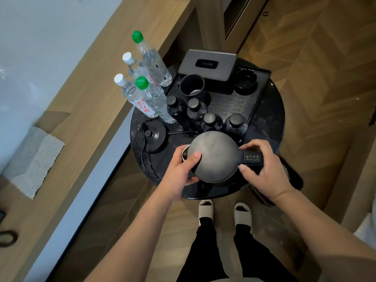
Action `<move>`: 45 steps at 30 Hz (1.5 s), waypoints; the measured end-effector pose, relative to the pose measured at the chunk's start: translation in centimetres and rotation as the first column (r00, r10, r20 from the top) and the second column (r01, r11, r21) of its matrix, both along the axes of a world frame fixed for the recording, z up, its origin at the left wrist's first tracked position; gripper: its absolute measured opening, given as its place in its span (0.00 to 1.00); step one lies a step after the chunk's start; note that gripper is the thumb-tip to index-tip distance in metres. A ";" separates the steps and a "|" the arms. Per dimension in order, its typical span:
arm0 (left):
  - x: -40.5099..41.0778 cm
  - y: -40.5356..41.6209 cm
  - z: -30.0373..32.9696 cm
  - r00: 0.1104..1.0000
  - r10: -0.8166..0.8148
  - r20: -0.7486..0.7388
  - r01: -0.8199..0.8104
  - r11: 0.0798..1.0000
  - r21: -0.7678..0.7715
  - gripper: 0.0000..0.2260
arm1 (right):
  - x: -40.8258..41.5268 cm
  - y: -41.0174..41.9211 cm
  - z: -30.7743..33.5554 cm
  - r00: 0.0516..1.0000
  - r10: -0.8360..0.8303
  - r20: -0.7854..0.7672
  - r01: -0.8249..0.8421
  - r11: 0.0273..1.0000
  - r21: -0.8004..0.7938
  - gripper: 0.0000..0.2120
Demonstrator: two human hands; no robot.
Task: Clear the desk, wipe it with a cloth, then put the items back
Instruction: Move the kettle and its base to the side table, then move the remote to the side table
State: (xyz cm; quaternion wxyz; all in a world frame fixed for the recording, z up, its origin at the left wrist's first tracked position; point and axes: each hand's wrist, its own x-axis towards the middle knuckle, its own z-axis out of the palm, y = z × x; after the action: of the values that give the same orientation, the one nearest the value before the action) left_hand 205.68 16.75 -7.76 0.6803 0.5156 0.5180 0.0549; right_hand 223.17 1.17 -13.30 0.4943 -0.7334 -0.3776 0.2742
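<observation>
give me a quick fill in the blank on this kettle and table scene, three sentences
1. Both hands grip the black ____, the left hand at its spout side, the right hand at its handle.
2. The kettle base on the round table is ____.
3. The water bottles number ____.

Missing words: kettle; empty; four

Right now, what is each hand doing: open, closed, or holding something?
Left hand: holding the spout side of the kettle.
Right hand: gripping the kettle's handle.
</observation>
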 end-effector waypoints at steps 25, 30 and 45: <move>-18.3 4.3 4.1 0.912 0.362 -0.194 -0.131 0.704 0.698 0.21 | -18.7 16.2 11.1 0.824 0.378 0.421 -0.432 0.901 0.039 0.22; -29.1 5.3 5.4 0.798 0.579 -0.167 -0.299 0.621 0.724 0.21 | -29.4 19.8 12.5 0.728 0.534 0.429 -0.594 0.804 0.007 0.23; -59.9 -0.1 7.5 0.427 0.891 -0.154 -0.571 0.398 0.718 0.20 | -62.3 23.0 14.7 0.274 0.838 0.472 -0.923 0.367 -0.117 0.23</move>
State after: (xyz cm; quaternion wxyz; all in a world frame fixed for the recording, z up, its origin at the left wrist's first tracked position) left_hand 145.82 16.64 -0.28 0.2204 0.3848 0.8155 0.3718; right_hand 160.90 24.16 1.45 0.2175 -0.3913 -0.8473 0.2859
